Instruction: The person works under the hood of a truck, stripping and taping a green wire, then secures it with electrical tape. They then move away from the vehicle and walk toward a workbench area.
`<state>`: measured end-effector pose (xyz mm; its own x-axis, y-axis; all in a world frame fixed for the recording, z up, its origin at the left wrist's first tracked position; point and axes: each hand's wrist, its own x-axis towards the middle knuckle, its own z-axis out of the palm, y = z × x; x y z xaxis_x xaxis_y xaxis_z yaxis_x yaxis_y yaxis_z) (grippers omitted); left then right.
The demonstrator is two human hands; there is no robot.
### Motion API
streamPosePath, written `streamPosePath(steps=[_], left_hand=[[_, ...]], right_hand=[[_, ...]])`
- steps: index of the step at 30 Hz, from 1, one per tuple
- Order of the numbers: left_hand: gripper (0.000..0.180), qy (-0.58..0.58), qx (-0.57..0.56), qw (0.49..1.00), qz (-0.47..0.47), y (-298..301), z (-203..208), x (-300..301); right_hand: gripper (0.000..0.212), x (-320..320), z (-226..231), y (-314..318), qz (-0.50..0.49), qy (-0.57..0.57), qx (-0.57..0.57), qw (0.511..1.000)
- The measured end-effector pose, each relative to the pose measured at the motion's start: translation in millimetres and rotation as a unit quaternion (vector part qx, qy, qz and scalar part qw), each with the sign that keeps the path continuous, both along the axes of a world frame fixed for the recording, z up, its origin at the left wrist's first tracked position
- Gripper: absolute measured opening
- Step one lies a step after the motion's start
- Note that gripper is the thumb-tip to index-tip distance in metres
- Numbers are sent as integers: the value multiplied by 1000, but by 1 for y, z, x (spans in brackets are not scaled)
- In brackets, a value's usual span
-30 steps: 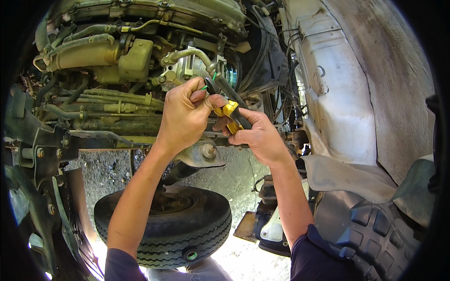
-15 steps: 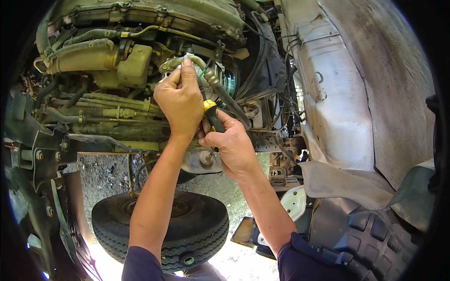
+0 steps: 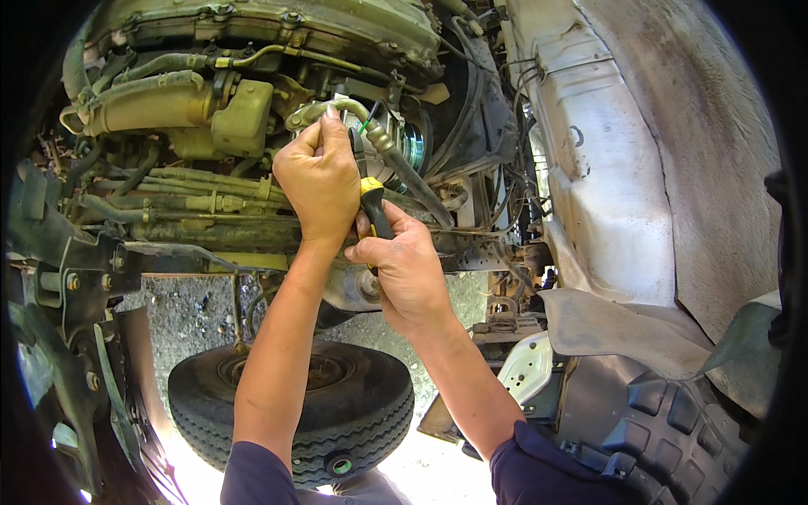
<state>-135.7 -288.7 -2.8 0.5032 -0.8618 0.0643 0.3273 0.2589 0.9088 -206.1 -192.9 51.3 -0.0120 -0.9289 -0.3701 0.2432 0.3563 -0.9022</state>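
My left hand (image 3: 324, 172) is closed in a pinch in front of a silvery, round, pulley-like engine part (image 3: 410, 151); what lies between its fingers is hidden. In my right hand (image 3: 404, 261) are pliers with black and yellow handles (image 3: 373, 202), their dark jaws pointing up beside my left fingers. Just right of the jaws, a short green wire (image 3: 367, 124) with a dark end shows near a metal pipe (image 3: 353, 106). That pipe bends over my left fingertips and joins a thick dark hose (image 3: 417, 181) running down to the right.
Greasy engine parts with hoses and a brownish canister (image 3: 241, 116) fill the upper left. A large tyre (image 3: 295, 404) lies below my forearms on gravelly ground. Bare metal panelling (image 3: 606, 168) stands to the right, and a dark bracket with bolts (image 3: 76, 278) to the left.
My right hand and the pliers have shifted slightly left, and the jaws now show beside my left fingers. My left hand stays pinched, a little lower.
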Motion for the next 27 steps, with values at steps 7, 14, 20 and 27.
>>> streamPosePath(steps=[7, 14, 20, 27], left_hand=[[48, 13, 3, 1000, 7, -1, -2, 1], [47, 15, 10, 1000, 14, 1, -4, 0], [47, 14, 9, 1000, 14, 2, -2, -1], [46, 1, -4, 1000, 10, 1, -4, -3]], right_hand=[[28, 8, -4, 0, -26, 20, -28, 999], [31, 4, -4, 2, -7, 16, 4, 1000], [32, 2, -3, 3, -3, -1, 18, 1000], [29, 5, -7, 4, -32, 0, 0, 999]])
